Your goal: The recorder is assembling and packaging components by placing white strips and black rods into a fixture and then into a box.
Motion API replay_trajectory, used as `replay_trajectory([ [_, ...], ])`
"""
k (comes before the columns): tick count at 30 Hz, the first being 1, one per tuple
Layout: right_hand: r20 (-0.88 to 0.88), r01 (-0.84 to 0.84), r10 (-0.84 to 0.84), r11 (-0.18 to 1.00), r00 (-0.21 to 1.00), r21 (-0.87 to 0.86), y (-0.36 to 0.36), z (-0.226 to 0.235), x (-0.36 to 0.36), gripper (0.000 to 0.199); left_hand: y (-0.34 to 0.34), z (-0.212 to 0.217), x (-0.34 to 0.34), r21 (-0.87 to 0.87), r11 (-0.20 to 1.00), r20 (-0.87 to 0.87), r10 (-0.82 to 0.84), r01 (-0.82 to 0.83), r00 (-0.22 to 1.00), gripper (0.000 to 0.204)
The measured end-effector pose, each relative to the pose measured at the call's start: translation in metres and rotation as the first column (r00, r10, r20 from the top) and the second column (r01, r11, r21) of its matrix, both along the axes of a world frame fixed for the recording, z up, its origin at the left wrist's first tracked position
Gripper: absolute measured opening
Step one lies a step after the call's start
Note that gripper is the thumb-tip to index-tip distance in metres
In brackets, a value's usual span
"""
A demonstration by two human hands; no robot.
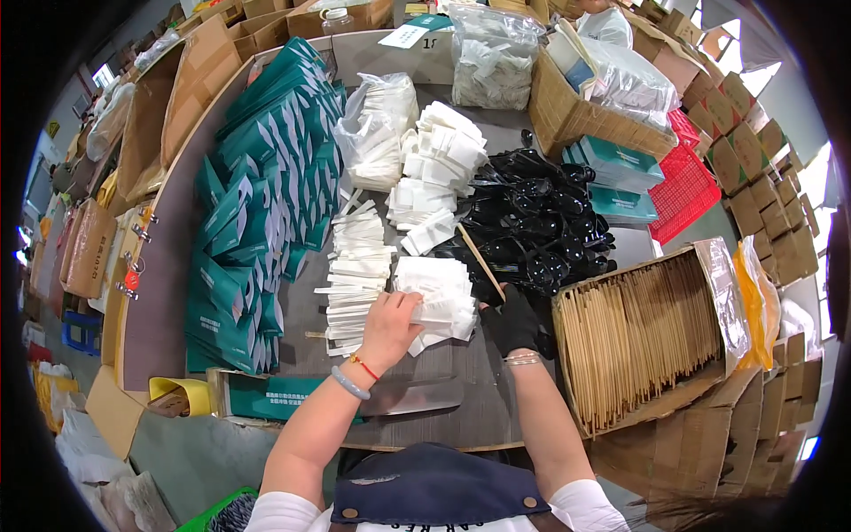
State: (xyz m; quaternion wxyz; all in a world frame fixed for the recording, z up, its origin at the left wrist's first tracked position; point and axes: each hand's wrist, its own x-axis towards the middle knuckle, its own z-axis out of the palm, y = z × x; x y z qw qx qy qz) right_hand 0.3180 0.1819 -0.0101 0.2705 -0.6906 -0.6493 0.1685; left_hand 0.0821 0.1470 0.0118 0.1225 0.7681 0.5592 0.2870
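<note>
My left hand point(390, 330) is bare. Its fingers are bent and pressed together at the edge of a white packet point(445, 288), on top of a small pile of flat white packets. A dark fingerless-looking glove covers my right hand point(511, 326), which is closed around the lower end of a thin wooden stick point(480, 260). The stick slants up and to the left, beside glossy black items point(541, 217) heaped beyond that hand. Narrow white strips point(356, 266) lie in a column left of the packets. More white packets point(439, 164) are heaped farther back.
Green printed sleeves point(266, 195) overlap along the table's left side. An open carton of wooden sticks point(643, 332) stands at right. Farther back are filled clear bags point(496, 62), a carton point(585, 120), green boxes point(616, 168) and a red basket point(687, 191). A curved partition point(381, 58) edges the table.
</note>
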Motion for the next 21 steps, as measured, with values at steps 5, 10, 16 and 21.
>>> replay_trajectory([
  [5, 0.12, 0.017, -0.012, 0.999, 0.993, -0.042, 0.002, -0.008, 0.001, 0.042, -0.005, 0.0, -0.003, -0.048, 0.998, 0.023, 0.049, -0.048, 0.999, 0.044],
  [10, 0.07, 0.047, -0.038, 0.989, 0.997, -0.138, -0.003, 0.008, -0.007, 0.042, -0.011, -0.011, -0.008, -0.045, 0.998, 0.087, 0.048, -0.044, 0.995, 0.038],
  [16, 0.012, 0.046, -0.046, 0.999, 0.999, -0.024, -0.006, -0.031, 0.019, 0.044, -0.036, 0.028, -0.008, -0.409, 0.908, 0.39, 0.086, 0.088, 0.917, 0.026],
  [21, -0.083, -0.03, 0.015, 0.981, 0.996, -0.193, -0.01, -0.004, 0.007, 0.054, -0.099, 0.015, -0.029, -0.438, 0.873, 0.046, -0.218, 0.215, 0.975, 0.031],
])
